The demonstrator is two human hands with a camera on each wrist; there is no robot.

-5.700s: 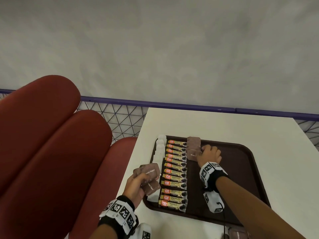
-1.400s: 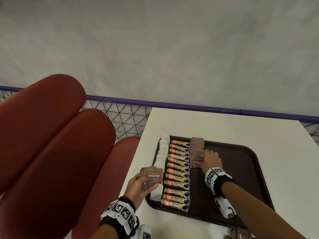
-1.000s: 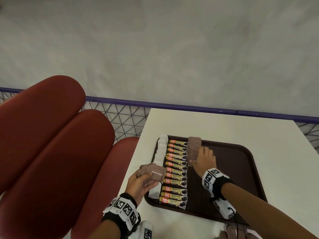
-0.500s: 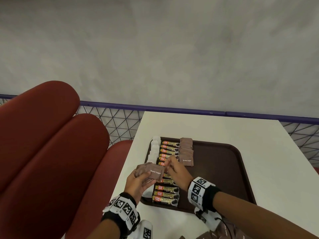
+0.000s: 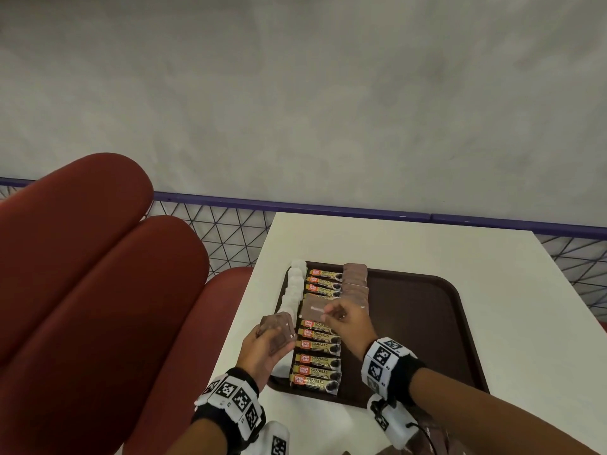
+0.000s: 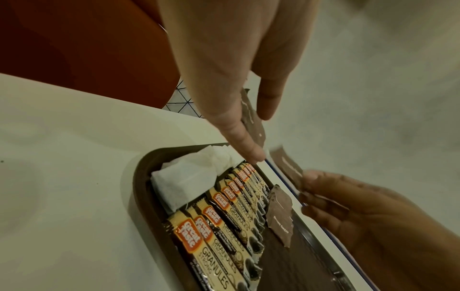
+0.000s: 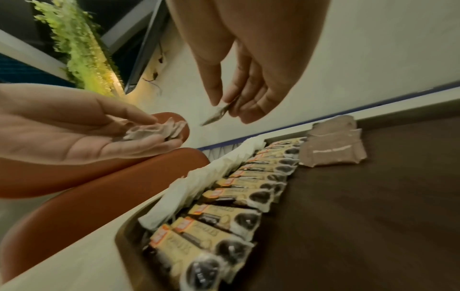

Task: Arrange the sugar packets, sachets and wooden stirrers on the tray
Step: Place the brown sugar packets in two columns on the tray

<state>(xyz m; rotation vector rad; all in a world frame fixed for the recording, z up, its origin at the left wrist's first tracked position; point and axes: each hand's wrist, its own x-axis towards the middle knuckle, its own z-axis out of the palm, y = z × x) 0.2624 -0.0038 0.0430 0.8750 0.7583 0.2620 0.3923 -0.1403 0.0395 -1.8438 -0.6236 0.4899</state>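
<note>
A dark brown tray (image 5: 423, 326) lies on the white table (image 5: 410, 244). Along its left side run white packets (image 5: 294, 287), a column of coffee granule sachets (image 5: 317, 359) and a short overlapping row of brown sugar packets (image 5: 354, 279). My left hand (image 5: 262, 349) holds a stack of brown sugar packets (image 5: 277, 330) just left of the tray. My right hand (image 5: 345, 318) pinches one brown sugar packet (image 5: 312, 311) above the coffee sachets. In the right wrist view this packet (image 7: 219, 114) hangs edge-on between thumb and fingers. No stirrers show.
Red padded seats (image 5: 82, 290) stand to the left of the table. A purple rail with wire mesh (image 5: 230, 221) runs behind it, before a grey wall. The right half of the tray is bare dark surface.
My right hand left the brown packet row, came to the left hand's stack and took one packet, which it now holds over the coffee sachets. The left hand stayed put.
</note>
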